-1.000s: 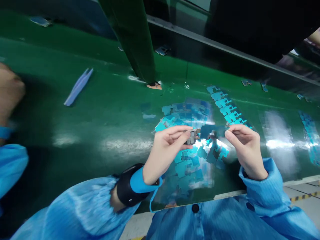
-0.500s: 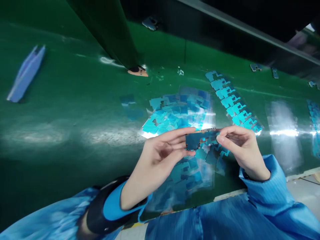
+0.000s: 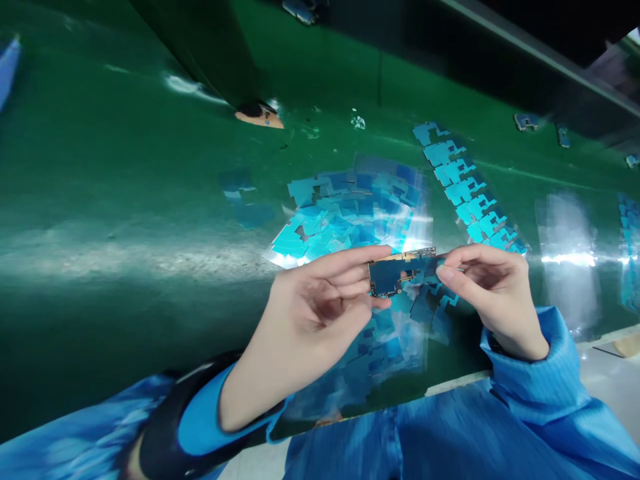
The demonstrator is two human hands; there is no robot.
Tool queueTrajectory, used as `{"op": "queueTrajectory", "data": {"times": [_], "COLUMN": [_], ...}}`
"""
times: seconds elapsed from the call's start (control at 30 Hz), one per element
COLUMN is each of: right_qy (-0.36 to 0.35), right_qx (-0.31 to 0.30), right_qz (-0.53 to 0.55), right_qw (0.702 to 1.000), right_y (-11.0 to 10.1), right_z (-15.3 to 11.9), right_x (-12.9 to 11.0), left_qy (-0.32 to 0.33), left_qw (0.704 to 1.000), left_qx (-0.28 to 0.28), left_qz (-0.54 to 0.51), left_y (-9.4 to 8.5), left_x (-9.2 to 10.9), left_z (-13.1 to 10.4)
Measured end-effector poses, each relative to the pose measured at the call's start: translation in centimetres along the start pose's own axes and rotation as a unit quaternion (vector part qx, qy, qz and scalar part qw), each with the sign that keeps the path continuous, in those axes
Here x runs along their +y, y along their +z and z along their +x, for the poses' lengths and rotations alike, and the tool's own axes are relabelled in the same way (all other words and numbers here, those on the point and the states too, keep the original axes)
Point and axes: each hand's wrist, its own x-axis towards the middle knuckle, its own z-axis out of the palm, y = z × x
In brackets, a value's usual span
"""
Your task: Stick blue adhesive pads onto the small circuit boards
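Both my hands hold a small dark blue circuit board (image 3: 395,273) above the green table. My left hand (image 3: 315,310) pinches its left end between thumb and fingers. My right hand (image 3: 493,290) grips its right end, where a blue sticker piece seems to lie against the board. Right under the hands lie clear film sheets (image 3: 360,213) covered with several cyan stickers.
A strip of cyan stickers (image 3: 465,190) runs diagonally at the right. More film (image 3: 567,250) lies further right. A dark green post (image 3: 200,47) rises from the green table (image 3: 125,220) at the back. Blue tweezers (image 3: 7,63) show at the far left edge.
The board has been turned so its dark blue face shows, and both hands have closed in on it. The view has shifted right; the other person's hand at the left is out of sight.
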Motion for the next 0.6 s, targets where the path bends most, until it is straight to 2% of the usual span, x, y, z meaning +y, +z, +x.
{"op": "queueTrajectory", "data": {"times": [0.17, 0.47, 0.6], "right_qy": [-0.004, -0.009, -0.006], "right_qx": [-0.004, 0.009, 0.016], "right_qz": [-0.01, -0.032, -0.047], "right_qw": [1.0, 0.999, 0.999], "right_y": [0.0, 0.0, 0.1], "right_z": [0.0, 0.0, -0.1], "right_x": [-0.1, 0.0, -0.2], "left_qy": [-0.007, 0.02, 0.009], "left_qw": [1.0, 0.999, 0.999], "left_qx": [0.012, 0.0, 0.022], "left_qz": [0.007, 0.032, 0.023], "left_y": [0.2, -0.4, -0.1], "left_x": [0.2, -0.8, -0.6], "left_z": [-0.2, 0.3, 0.1]}}
